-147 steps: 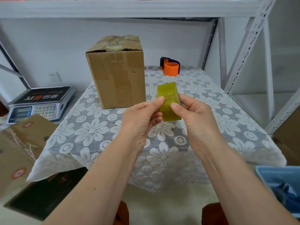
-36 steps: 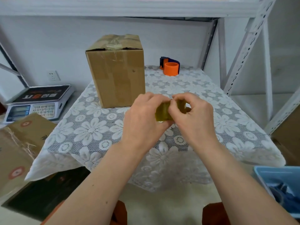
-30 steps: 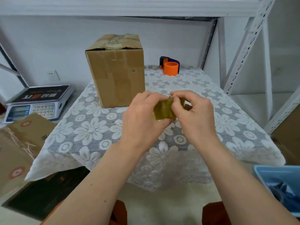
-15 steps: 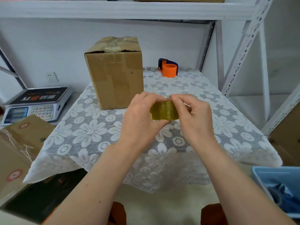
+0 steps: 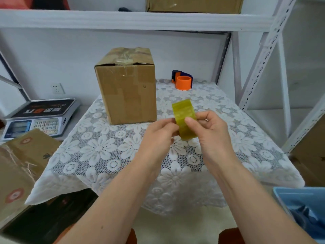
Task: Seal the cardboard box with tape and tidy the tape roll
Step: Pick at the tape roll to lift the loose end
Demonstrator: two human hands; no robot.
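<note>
A yellow-green tape roll (image 5: 184, 115) is held edge-on above the middle of the table. My right hand (image 5: 211, 132) grips it from the right, thumb across its outer face. My left hand (image 5: 159, 136) pinches its left edge with the fingertips. The cardboard box (image 5: 127, 88) stands upright at the back left of the table, its top flaps closed under wrinkled tape. An orange and blue tape dispenser (image 5: 182, 82) sits at the back of the table, right of the box.
The table carries a white lace flower cloth (image 5: 105, 150). A weighing scale (image 5: 40, 115) sits to the left, a flat cardboard carton (image 5: 19, 166) in front of it. White shelf posts (image 5: 260, 55) rise at right, a blue bin (image 5: 304, 206) at bottom right.
Both hands have turned the tape roll from lying sideways between the fingers to standing upright and edge-on. The view has tilted up slightly, showing the upper shelf.
</note>
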